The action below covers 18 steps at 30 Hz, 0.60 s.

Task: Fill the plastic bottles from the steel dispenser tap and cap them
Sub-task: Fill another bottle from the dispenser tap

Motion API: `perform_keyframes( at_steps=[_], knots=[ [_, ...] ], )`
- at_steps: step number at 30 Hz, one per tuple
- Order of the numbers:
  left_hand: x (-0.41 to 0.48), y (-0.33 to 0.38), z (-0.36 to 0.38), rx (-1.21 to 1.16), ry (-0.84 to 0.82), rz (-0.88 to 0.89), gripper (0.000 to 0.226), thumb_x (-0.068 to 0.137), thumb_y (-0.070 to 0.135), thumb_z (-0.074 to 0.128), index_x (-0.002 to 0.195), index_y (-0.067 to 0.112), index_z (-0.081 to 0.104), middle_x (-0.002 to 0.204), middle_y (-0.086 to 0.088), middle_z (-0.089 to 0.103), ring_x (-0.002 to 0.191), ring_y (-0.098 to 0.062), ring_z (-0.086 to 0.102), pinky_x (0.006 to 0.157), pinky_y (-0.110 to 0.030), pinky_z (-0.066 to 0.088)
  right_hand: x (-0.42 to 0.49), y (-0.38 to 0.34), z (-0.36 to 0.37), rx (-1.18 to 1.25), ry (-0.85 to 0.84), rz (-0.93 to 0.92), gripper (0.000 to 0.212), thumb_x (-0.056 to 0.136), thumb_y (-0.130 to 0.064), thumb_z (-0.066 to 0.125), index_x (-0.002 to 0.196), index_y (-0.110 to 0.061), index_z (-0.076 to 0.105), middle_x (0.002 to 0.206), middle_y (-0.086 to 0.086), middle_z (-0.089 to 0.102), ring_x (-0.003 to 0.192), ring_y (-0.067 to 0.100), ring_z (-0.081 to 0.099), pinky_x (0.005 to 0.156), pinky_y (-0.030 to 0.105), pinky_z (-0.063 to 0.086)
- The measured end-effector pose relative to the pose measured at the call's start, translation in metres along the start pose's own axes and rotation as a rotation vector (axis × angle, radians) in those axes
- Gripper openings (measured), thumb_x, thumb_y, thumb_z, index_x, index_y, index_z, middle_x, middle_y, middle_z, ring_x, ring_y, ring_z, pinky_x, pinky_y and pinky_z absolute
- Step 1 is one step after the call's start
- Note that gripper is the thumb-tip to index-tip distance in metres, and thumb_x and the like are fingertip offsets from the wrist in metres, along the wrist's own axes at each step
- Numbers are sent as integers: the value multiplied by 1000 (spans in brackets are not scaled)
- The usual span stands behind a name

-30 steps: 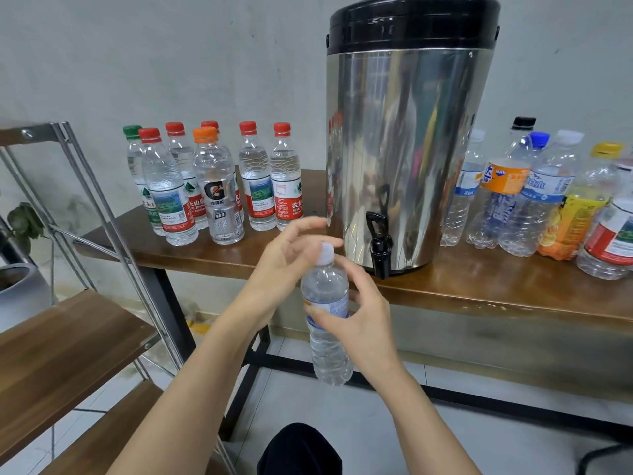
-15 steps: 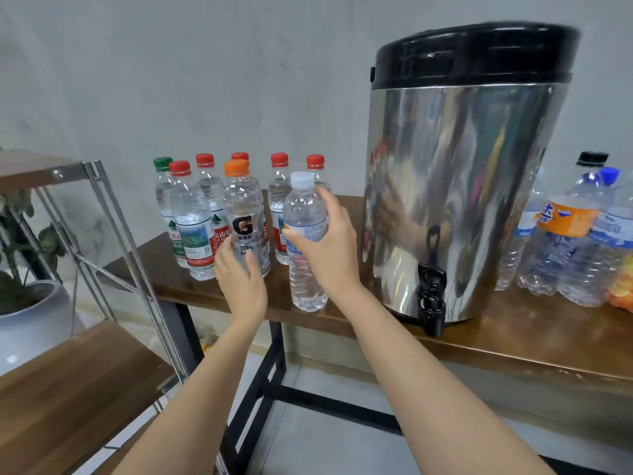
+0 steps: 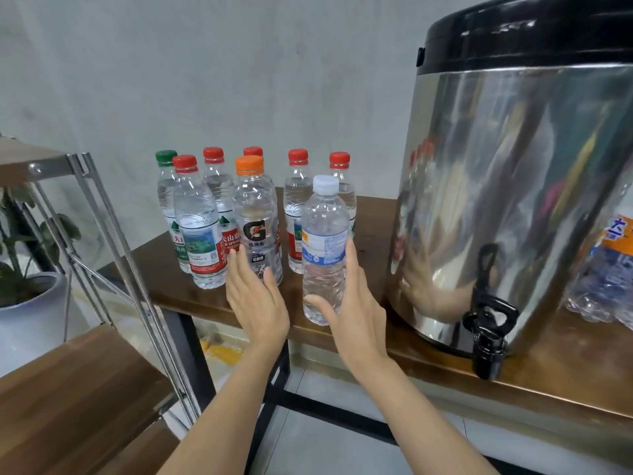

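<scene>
A white-capped bottle [image 3: 323, 248] full of water stands upright on the wooden table [image 3: 376, 214], left of the steel dispenser [image 3: 513, 186]. My right hand [image 3: 356, 303] lies against its right side with straight fingers and the thumb at its base. My left hand [image 3: 255, 296] hangs flat in front of the orange-capped bottle [image 3: 255, 214], fingers straight, holding nothing. The black tap [image 3: 488, 323] juts from the dispenser's lower front. Several capped, filled bottles [image 3: 198, 217] stand in a group behind my left hand.
More bottles [image 3: 613, 269] stand right of the dispenser, partly cut off. A metal-framed wooden shelf [image 3: 68, 399] stands at the left, with a white plant pot [image 3: 30, 317] behind it. The table's front edge runs just under my wrists.
My right hand carried the white-capped bottle from below the tap up to the table, set it down beside the group and loosened its grip. My left hand left the cap and opened flat.
</scene>
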State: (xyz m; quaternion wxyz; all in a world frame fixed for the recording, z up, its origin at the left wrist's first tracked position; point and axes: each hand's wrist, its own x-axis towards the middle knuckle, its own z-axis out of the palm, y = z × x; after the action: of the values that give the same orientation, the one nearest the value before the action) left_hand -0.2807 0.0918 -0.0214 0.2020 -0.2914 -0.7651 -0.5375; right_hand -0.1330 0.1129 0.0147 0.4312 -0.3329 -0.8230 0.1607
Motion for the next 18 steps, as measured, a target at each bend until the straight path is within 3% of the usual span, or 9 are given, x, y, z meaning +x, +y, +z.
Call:
perform_keyframes(
  at_steps=[5,11,18],
  knots=[
    [-1,-3,1,-3,-1,12,54,103,34,32,153,16,28,159,-10,31,145,-28,28,116,-45,23,22,-5,19,-81,-27,-2,105,83,-60,61,151,-38,-16,153,-2,39,128,19,53,82,39,54],
    [-2,-6,1,-4,3,9,55,102,39,27,153,18,29,158,-8,32,145,-26,28,115,-44,24,45,-10,39,-107,-78,-4,103,86,-56,63,157,-26,-5,154,1,38,129,19,53,82,31,53],
    [-2,-6,0,25,-24,5,50,104,31,33,152,17,31,154,-7,39,142,-26,31,114,-44,25,49,-9,33,-45,-191,15,99,90,-47,64,157,-26,-6,162,1,25,140,17,40,95,32,49]
  ],
)
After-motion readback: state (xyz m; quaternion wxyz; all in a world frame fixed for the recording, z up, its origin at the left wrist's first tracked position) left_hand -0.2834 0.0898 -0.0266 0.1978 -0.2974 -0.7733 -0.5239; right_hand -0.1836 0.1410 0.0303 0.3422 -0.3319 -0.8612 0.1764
